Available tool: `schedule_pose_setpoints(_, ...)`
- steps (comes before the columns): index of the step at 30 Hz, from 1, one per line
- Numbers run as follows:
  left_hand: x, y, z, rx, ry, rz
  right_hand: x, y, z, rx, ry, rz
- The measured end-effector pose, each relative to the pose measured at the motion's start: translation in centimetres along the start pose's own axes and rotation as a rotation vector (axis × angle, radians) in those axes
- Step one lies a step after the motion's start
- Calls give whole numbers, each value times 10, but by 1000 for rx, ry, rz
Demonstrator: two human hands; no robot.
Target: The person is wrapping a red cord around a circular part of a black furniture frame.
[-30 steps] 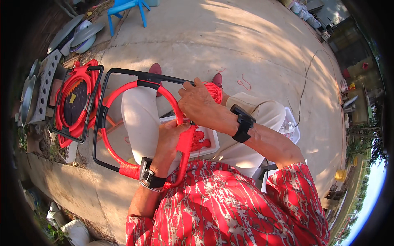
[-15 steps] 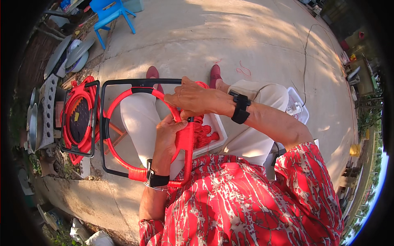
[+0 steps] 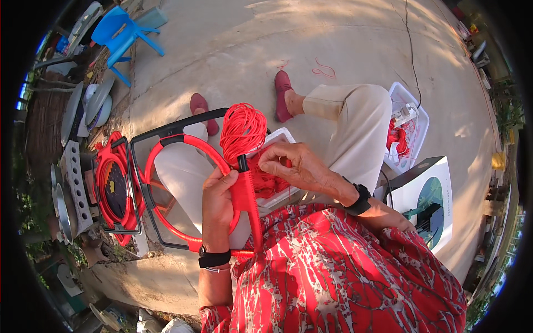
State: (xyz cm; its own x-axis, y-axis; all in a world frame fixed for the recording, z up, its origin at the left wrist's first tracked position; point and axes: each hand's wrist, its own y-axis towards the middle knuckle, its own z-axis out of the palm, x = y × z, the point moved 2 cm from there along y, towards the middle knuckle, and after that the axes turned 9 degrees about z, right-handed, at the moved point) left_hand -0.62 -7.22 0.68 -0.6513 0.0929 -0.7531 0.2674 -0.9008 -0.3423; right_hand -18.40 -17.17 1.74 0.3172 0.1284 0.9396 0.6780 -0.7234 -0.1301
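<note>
A black rectangular frame with a round ring inside it, partly wrapped in red cord, leans across my lap. My left hand is closed round the ring and its red-wrapped right part. A loose bundle of red cord lies over the frame's far right corner, just beyond my left hand. My right hand is to the right of the frame, its fingers pinched together; what is between them is too small to make out. Beneath it sits a white foam box holding more red cord.
At the left stands another frame wrapped in red cord. To the right are a white basin with red cord and a power strip, and a white printed box. A blue child's chair stands at the far left. A black cable crosses the concrete floor.
My right hand has moved from the frame's corner rightward and nearer me, uncovering the cord bundle. My left hand still grips the ring. The view has shifted, showing the printed box.
</note>
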Motion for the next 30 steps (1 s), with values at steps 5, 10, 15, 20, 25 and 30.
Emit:
schedule_pose_setpoints(5, -6, -5, 6, 3, 19, 38, 14, 16, 9, -34, 220, -73)
schedule_pose_setpoints(10, -7, -13, 11, -2, 0, 81, 4, 20, 23, 50, 334, -186)
schedule_pose_setpoints(15, -4, -13, 14, -28, 34, 86, -2, 21, 16, 233, 151, 24)
schedule_pose_setpoints(20, 1, -12, 4, -26, 48, 94, -11, -1, -3, -53, -360, -229)
schedule_pose_setpoints(25, 5, -10, -1, -38, 31, 101, 14, -13, -37, -173, -272, -130)
schedule_pose_setpoints(30, 1, -10, 6, -30, 35, 85, 23, -10, -39, -88, 158, -136)
